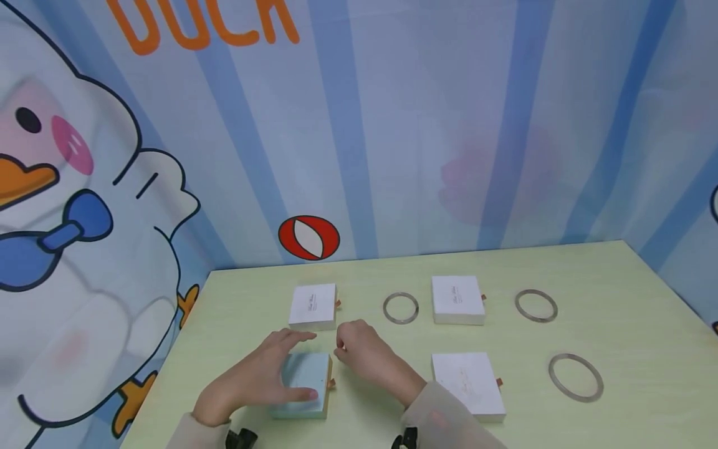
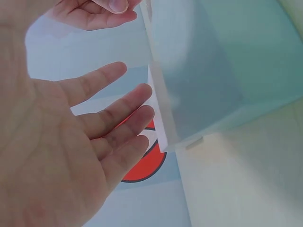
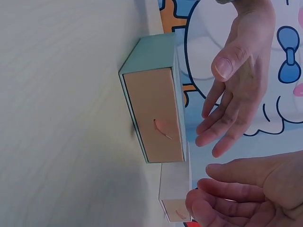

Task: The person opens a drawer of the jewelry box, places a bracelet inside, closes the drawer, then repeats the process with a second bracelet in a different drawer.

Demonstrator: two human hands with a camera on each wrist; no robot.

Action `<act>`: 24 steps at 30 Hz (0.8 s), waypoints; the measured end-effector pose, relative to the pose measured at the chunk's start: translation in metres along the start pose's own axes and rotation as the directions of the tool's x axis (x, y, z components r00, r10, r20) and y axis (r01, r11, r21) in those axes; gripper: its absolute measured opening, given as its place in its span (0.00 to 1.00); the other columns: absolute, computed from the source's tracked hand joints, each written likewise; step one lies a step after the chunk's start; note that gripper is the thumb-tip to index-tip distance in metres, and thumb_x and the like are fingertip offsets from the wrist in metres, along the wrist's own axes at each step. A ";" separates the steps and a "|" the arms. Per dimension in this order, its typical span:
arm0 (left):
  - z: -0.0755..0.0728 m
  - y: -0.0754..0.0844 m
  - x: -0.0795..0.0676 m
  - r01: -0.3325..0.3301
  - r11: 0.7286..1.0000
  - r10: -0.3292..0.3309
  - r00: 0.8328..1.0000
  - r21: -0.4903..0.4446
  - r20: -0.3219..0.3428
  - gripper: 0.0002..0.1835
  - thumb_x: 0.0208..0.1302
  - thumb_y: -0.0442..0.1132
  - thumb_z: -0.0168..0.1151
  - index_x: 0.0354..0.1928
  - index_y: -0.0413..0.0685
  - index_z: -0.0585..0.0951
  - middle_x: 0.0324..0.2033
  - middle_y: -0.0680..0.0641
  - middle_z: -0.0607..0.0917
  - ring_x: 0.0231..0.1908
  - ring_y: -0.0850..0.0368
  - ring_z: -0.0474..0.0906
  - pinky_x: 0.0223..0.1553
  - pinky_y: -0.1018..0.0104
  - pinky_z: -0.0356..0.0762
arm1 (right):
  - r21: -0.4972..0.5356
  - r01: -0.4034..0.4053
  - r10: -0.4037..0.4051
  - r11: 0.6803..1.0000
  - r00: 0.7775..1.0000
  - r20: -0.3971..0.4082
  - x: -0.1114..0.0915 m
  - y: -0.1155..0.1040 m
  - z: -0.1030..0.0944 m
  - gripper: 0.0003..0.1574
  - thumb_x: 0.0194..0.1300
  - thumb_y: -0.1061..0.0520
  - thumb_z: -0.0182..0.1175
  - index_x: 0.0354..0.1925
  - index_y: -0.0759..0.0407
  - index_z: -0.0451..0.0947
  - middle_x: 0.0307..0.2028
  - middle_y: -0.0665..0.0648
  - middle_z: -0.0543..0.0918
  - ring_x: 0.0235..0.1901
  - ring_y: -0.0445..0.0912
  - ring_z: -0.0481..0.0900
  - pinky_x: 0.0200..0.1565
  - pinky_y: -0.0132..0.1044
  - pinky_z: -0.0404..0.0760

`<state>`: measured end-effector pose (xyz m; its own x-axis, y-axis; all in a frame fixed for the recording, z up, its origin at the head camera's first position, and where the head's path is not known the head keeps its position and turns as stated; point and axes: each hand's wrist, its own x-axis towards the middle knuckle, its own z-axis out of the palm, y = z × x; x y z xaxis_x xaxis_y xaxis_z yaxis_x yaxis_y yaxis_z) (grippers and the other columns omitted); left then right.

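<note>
A teal drawer-style box (image 1: 303, 368) lies at the front left of the table, its peach front and small ribbon pull (image 3: 162, 130) facing right. My left hand (image 1: 258, 377) hovers over this box with thumb and fingers spread; nothing is in its grasp. In the left wrist view its fingers stay apart from the box (image 2: 227, 80). To the right of the box and a little beyond it is my right hand (image 1: 373, 358), fingers loosely bent. The right wrist view shows that hand (image 3: 246, 194) holding nothing, close to the left hand (image 3: 248, 71).
Three white boxes with ribbon pulls sit around: back left (image 1: 314, 305), back centre (image 1: 457, 299), front right (image 1: 470, 383). Three grey bangles lie flat, one between the back boxes (image 1: 385, 308) and two farther right (image 1: 538, 320) (image 1: 586, 399). A printed curtain (image 1: 415, 125) hangs behind the table.
</note>
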<state>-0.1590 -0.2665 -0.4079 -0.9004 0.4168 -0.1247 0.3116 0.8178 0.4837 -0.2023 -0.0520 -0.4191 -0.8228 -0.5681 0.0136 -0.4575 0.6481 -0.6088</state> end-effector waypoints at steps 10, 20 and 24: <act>-0.016 0.004 0.008 -0.013 1.000 0.015 0.999 0.025 -0.048 0.48 0.51 0.65 0.73 0.70 0.48 0.69 0.65 0.44 0.71 0.62 0.45 0.67 0.59 0.39 0.69 | -0.010 -0.018 0.018 1.000 1.000 0.004 0.008 -0.001 -0.010 0.07 0.67 0.64 0.64 0.30 0.64 0.81 0.28 0.53 0.80 0.28 0.42 0.73 0.30 0.32 0.75; -0.031 -0.001 0.023 -0.044 0.997 0.051 0.993 0.062 -0.106 0.46 0.55 0.64 0.71 0.71 0.49 0.68 0.65 0.44 0.71 0.63 0.44 0.66 0.59 0.39 0.69 | 0.003 -0.069 0.069 0.998 0.998 0.011 0.020 -0.003 -0.019 0.09 0.68 0.64 0.63 0.29 0.64 0.82 0.23 0.51 0.76 0.22 0.43 0.71 0.24 0.31 0.72; -0.036 -0.001 0.030 -0.061 0.995 0.070 0.990 0.073 -0.125 0.46 0.55 0.62 0.72 0.71 0.49 0.68 0.65 0.43 0.71 0.62 0.44 0.66 0.59 0.39 0.69 | -0.014 -0.082 0.083 0.996 0.996 0.013 0.026 -0.002 -0.022 0.08 0.68 0.64 0.63 0.29 0.64 0.81 0.24 0.52 0.77 0.22 0.43 0.71 0.24 0.31 0.73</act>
<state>-0.1975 -0.2692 -0.3814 -0.9072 0.4202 0.0186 0.3874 0.8177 0.4258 -0.2298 -0.0566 -0.3996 -0.8535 -0.5191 -0.0468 -0.3928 0.6998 -0.5966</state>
